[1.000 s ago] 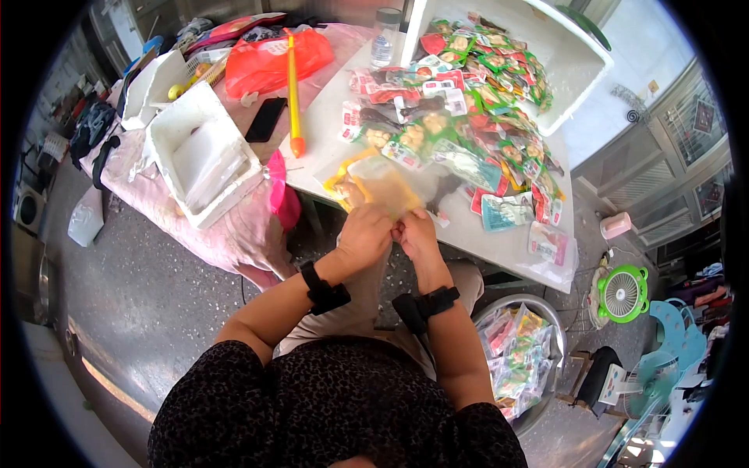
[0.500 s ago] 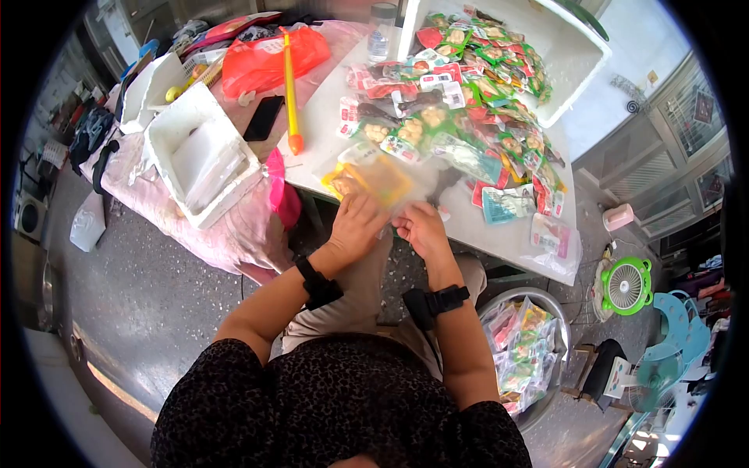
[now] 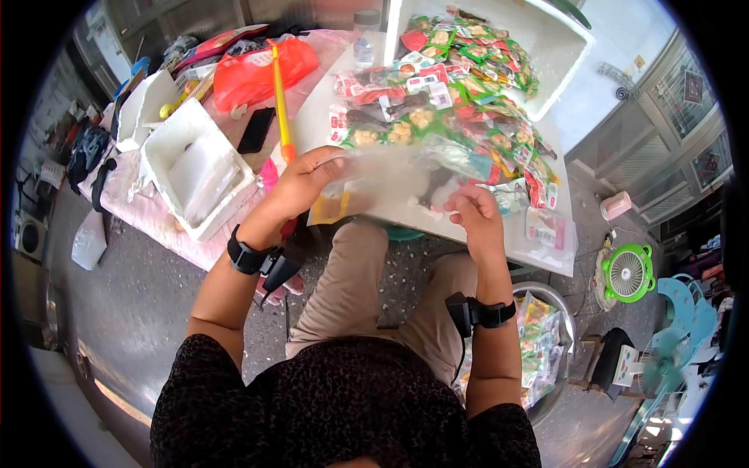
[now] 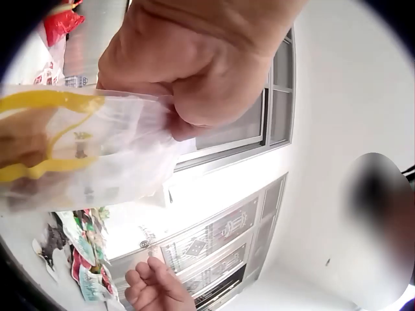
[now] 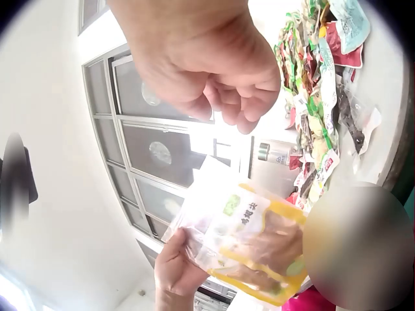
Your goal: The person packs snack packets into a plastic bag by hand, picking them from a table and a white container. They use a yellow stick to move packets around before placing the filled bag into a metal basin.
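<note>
My left hand [image 3: 308, 183] pinches the top edge of a clear plastic food pouch with yellow borders [image 5: 259, 240], and the pouch hangs over the near edge of the table. Brown food shows inside its lower half. In the left wrist view the thumb and fingers [image 4: 185, 126] close on the clear top of the pouch. My right hand [image 3: 477, 214] is apart from the pouch, to its right, with loosely curled fingers and nothing visible in them. A pile of sealed snack packets [image 3: 468, 117] lies on the table beyond both hands.
A white foam box [image 3: 566, 82] with packets spilling out lies at the back. Left stand another foam box [image 3: 195, 171], a phone [image 3: 257, 130] and a yellow stick [image 3: 279, 101] on pink cloth. A metal basin [image 3: 568, 335] of packets sits on the floor at right.
Both hands were together at the pouch and have moved apart. The left carried the pouch up and to the left; the right let go and moved right.
</note>
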The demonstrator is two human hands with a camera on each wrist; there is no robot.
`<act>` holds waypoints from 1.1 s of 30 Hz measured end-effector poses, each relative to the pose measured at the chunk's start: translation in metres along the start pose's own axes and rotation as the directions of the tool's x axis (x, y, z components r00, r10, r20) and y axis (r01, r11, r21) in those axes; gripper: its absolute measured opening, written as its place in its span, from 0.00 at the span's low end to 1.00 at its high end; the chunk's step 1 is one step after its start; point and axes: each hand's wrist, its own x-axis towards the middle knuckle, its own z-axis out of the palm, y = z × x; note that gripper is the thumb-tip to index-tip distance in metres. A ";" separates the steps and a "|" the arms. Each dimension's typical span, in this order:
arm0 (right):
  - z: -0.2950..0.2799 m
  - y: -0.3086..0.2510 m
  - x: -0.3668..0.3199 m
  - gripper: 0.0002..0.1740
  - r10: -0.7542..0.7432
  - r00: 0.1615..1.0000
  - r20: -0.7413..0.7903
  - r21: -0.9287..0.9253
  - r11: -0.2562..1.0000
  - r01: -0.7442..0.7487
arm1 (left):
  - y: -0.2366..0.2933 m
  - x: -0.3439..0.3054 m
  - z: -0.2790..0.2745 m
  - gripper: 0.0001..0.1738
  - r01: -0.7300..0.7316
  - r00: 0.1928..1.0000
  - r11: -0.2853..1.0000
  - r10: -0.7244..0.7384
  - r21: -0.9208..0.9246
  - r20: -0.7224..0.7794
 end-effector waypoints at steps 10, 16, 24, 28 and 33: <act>0.015 -0.061 -0.066 0.16 -0.105 0.833 0.544 -0.664 0.553 0.503 | 0.020 -0.053 0.071 0.13 0.140 0.939 0.990 -0.133 0.002 0.317; -0.007 -0.045 -0.096 0.07 -0.062 0.867 0.494 -0.694 0.572 0.437 | 0.006 -0.055 0.085 0.14 0.124 0.900 0.992 -0.108 -0.012 0.422; -0.126 -0.059 -0.151 0.06 0.006 1.000 -0.022 -0.703 0.711 -0.020 | -0.088 -0.049 0.060 0.13 0.162 0.959 0.936 -0.224 0.311 0.173; -0.192 -0.034 -0.187 0.05 0.024 0.965 -0.262 -0.657 0.728 -0.196 | -0.139 -0.061 0.054 0.14 -0.064 0.988 0.824 -0.027 0.564 0.151; -0.247 0.040 -0.235 0.06 0.222 0.819 -0.529 -0.520 0.679 -0.519 | -0.151 -0.072 0.064 0.16 -0.203 0.979 0.701 0.138 0.684 0.150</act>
